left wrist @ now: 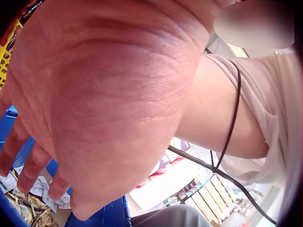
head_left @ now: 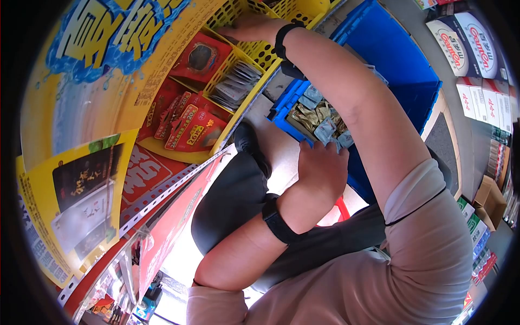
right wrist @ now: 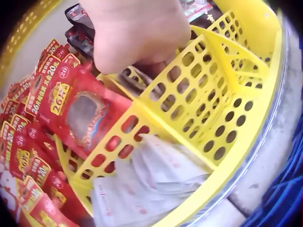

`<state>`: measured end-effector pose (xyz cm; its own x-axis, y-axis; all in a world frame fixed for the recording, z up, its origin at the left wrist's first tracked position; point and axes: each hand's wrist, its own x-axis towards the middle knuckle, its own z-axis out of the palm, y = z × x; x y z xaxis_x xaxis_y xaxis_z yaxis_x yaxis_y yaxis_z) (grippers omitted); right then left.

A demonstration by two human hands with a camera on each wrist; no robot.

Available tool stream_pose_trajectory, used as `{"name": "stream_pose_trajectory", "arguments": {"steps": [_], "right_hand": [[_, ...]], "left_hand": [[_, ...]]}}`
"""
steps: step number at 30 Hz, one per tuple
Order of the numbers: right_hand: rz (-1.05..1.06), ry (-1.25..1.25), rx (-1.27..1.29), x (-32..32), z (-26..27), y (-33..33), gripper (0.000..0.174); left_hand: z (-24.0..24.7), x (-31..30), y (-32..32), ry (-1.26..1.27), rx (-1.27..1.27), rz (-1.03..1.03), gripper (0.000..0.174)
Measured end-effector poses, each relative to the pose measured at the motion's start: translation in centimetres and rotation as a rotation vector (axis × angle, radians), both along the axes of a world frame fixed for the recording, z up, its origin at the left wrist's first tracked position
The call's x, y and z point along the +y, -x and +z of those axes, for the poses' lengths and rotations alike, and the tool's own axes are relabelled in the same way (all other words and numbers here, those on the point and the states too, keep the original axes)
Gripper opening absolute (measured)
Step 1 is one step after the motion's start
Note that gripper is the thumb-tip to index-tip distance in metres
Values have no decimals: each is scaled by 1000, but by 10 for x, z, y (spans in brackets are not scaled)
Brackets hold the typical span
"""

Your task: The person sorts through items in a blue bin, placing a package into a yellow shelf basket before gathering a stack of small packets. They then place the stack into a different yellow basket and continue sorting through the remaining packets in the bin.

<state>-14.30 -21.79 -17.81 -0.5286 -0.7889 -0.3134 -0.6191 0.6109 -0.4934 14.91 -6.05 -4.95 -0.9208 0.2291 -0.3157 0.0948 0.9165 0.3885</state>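
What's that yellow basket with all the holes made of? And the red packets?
The yellow basket looks like stiff moulded plastic, slightly glossy, judging by its even rows of holes and smooth dividers. The red packets seem to be thin shiny plastic or foil film, since they crinkle and catch glare.

Your right hand (right wrist: pixel 137 33) hides its fingertips inside the basket (right wrist: pixel 227 94), so you cannot tell whether they grip anything. Your left hand (left wrist: pixel 104 104) blocks most of the crate (left wrist: pixel 106 215); its packets (left wrist: pixel 35 187) are cut off at the edge.
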Motion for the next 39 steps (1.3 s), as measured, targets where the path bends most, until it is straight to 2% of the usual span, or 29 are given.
{"name": "stream_pose_trajectory", "arguments": {"steps": [1,4,7,10,13,16,17,21,23,25,27,29,31,32,35,37,39], "right_hand": [[-1,32,-47,-4,-1,-1,86],[41,-197,47,-16,8,-9,87],[-60,-53,7,-10,11,-11,83],[-307,75,135,-10,5,-14,87],[-331,65,-27,-11,3,5,80],[-144,203,64,-11,-31,30,74],[-155,241,25,-8,-34,38,69],[-140,519,-56,61,5,24,49],[-132,619,-379,107,19,21,46],[-42,343,-707,171,48,17,41],[-137,50,-964,224,49,6,41],[-351,136,-1226,267,21,-3,37],[-372,44,-1121,295,-23,-11,37],[-402,29,-1217,306,-52,-14,37],[-795,87,-1305,318,-113,-48,38],[-1055,73,-1031,330,-177,-58,51],[-1174,201,-849,328,-236,-77,47]], "left_hand": [[2,-1,0,-4,-22,-8,27],[6,-3,3,-2,-58,-20,27],[7,-4,4,1,-91,-33,29],[5,-1,5,2,-94,-26,32],[5,0,5,9,-105,-32,36],[1,2,3,10,-95,-43,37],[1,3,3,6,-100,-48,38],[13,0,7,-22,-146,-69,39],[14,0,8,-42,-147,-70,39],[10,0,10,-34,-169,-88,39],[5,1,13,-33,-190,-98,39],[4,3,20,-35,-215,-108,38],[5,4,29,-30,-224,-120,37],[4,7,32,-25,-222,-125,36],[1,14,41,-36,-230,-131,35],[-2,18,48,-39,-231,-133,35],[-7,21,52,-32,-231,-126,34]]}}
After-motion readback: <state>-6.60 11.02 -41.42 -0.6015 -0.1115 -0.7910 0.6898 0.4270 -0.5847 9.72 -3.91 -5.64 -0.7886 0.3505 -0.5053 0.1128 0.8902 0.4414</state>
